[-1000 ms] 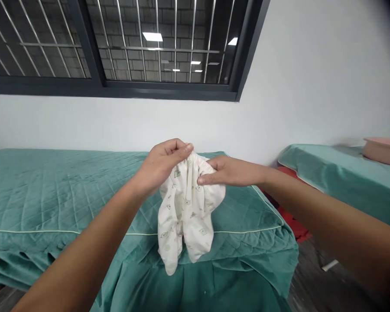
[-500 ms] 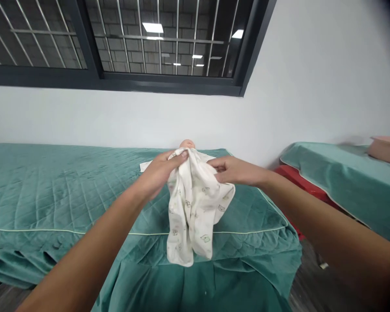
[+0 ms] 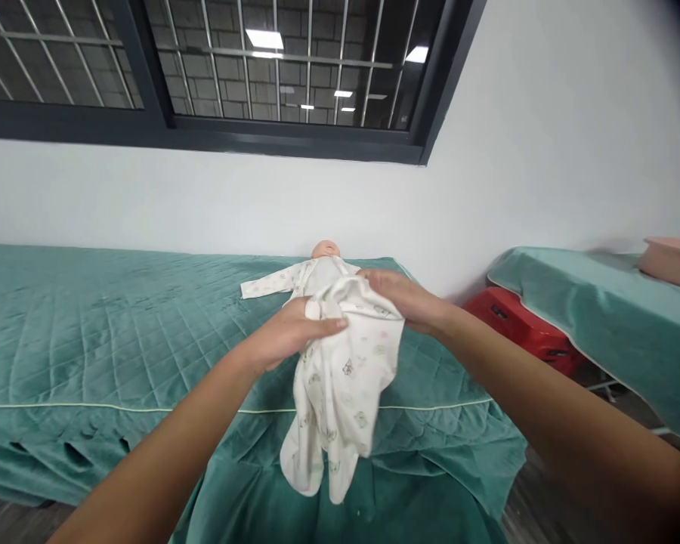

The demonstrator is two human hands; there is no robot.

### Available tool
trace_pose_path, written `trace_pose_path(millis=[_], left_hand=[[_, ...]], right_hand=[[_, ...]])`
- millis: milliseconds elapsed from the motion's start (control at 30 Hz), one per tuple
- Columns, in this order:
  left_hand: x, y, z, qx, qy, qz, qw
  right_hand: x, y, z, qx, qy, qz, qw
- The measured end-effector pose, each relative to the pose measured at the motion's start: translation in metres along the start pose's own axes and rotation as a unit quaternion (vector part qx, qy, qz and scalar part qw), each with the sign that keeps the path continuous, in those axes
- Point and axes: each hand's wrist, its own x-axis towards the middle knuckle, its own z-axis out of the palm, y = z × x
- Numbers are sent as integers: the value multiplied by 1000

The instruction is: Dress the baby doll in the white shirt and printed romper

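Note:
White footed baby pants [image 3: 354, 370] with a small printed pattern hang upright in front of me, their legs dangling over the bed's front edge. My left hand [image 3: 295, 329] grips the left side near the top, thumb lying across the front of the cloth. At the upper right, my right hand [image 3: 400, 295] holds the waistband, its fingertips partly hidden by the fabric. Beyond the pants a baby doll [image 3: 326, 249] lies on the bed, head toward the wall. It wears a white printed top [image 3: 272, 282] with one sleeve stretched left; its lower body is hidden behind the pants.
A green quilted cover with pale piping lies over the bed [image 3: 119, 332]. To the right stand a red plastic stool [image 3: 518, 325] and a green-draped table [image 3: 595, 302] with a pink basin [image 3: 674, 262]. A barred window [image 3: 295, 68] is in the wall behind.
Both hands have lowered the pants and brought them closer, with the waistband now spread between them. More of the doll's top and left sleeve shows.

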Motion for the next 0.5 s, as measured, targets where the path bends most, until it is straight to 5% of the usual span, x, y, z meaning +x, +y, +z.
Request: trace_pose_path(millis=[133, 267, 400, 500], left_hand=[[8, -7, 0, -50, 93, 31, 994], [8, -13, 1, -94, 104, 26, 990], [3, -22, 5, -80, 2, -38, 996], [2, -26, 10, -65, -51, -81, 993]], right_hand=[[-5, 6, 17, -132, -149, 57, 978], [0, 14, 27, -118, -35, 35, 992], [9, 22, 25, -82, 89, 10, 993], [8, 28, 23, -14, 110, 14, 994]])
